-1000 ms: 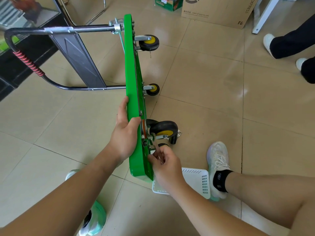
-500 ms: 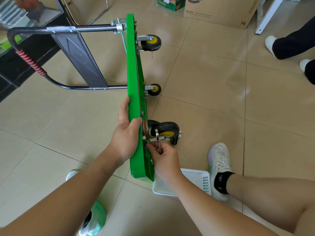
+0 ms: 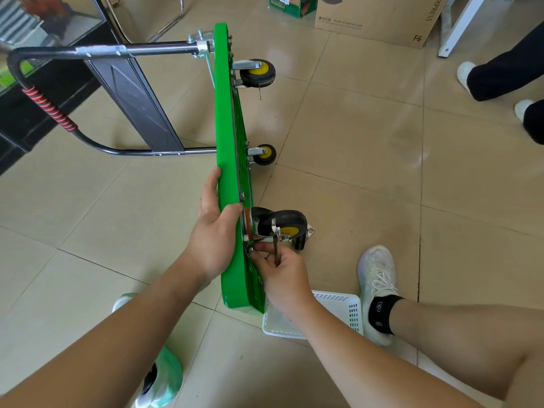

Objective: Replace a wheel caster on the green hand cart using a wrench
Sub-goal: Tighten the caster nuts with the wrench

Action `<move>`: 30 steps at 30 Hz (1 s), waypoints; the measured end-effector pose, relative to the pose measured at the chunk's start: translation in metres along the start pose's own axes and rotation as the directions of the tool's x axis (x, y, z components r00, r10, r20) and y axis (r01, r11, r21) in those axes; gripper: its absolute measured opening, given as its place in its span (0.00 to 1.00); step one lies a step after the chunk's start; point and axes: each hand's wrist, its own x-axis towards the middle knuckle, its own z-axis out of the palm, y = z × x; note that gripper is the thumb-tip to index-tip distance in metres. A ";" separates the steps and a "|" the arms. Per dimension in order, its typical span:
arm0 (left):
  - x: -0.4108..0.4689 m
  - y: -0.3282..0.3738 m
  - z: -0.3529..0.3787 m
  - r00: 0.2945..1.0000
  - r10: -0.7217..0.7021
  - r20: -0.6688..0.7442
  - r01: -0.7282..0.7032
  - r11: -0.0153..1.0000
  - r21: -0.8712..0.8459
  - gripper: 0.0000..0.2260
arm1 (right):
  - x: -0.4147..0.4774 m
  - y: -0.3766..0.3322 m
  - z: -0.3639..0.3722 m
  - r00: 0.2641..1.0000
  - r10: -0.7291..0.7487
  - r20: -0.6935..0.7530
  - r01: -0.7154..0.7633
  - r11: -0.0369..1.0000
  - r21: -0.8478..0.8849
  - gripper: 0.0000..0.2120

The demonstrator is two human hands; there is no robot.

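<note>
Head view: the left hand (image 3: pixel 215 237) grips the green cart's (image 3: pixel 226 128) upturned edge; the right hand (image 3: pixel 282 275) holds a wrench (image 3: pixel 276 240) beside the caster (image 3: pixel 285 228).

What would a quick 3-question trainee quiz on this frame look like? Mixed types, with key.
1. Multiple choice: what does the left hand grip? A) the edge of the green cart B) the black handle C) the white basket
2. True or false: the right hand holds the wrench beside the nearest wheel.
3. Fill in: the wheel hubs are coloured ____.
Key: 1 A; 2 true; 3 yellow.
</note>
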 end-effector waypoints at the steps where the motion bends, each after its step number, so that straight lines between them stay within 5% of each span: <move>1: 0.000 0.000 0.000 1.000 0.000 0.001 0.000 1.000 -0.004 0.33 | 0.000 -0.001 -0.001 1.000 0.002 0.000 -0.002 1.000 0.006 0.14; 12: 0.000 0.001 0.001 1.000 0.007 0.002 -0.007 1.000 -0.019 0.33 | 0.002 0.003 -0.004 0.999 0.034 0.016 -0.034 0.999 0.013 0.02; 18: 0.001 0.000 0.000 1.000 0.010 -0.002 -0.010 1.000 -0.024 0.33 | 0.004 0.002 0.003 0.998 0.056 0.036 -0.058 0.996 0.069 0.16; 27: 0.002 -0.002 0.000 1.000 0.014 -0.002 -0.014 1.000 -0.016 0.33 | 0.002 0.001 0.003 0.998 0.068 0.016 -0.069 0.996 0.064 0.23; 30: 0.002 -0.002 0.000 1.000 0.018 -0.001 -0.018 1.000 -0.017 0.33 | -0.001 -0.003 0.000 0.998 0.069 0.004 -0.069 0.996 0.056 0.16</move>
